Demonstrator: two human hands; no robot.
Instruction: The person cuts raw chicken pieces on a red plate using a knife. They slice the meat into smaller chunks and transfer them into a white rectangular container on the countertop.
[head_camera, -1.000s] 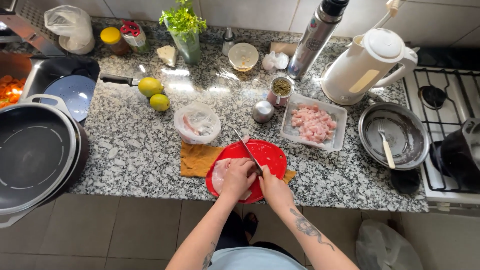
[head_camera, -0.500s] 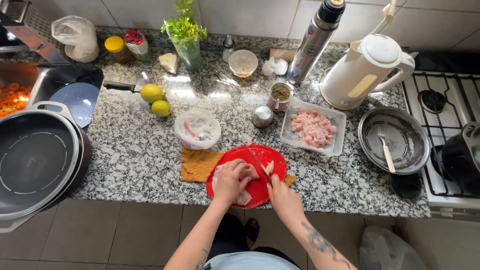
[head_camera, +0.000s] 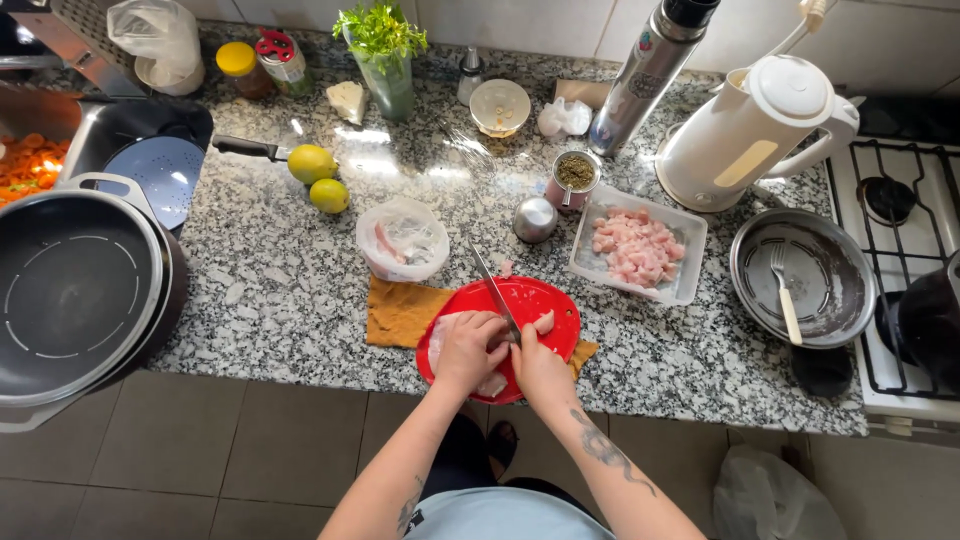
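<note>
A speckled granite counter is filling the view from above, with a large dark pot sitting at its left edge and a white kettle standing at the far right. Toward the right, a white tray of diced raw meat is resting just beyond a round red cutting board, which is lying on an orange cloth at the near edge.

On the board, a pale piece of raw meat is lying mostly under the left hand, whose fingers are pressing down on it, curled and closed over the top. The right hand is sitting just beside it to the right, wrapped tightly around the handle of a knife. The blade is running away from the person, tilted slightly left, its long axis pointing far along the left hand's fingertips, so the meat is lying directly left of the cutting edge.
</note>
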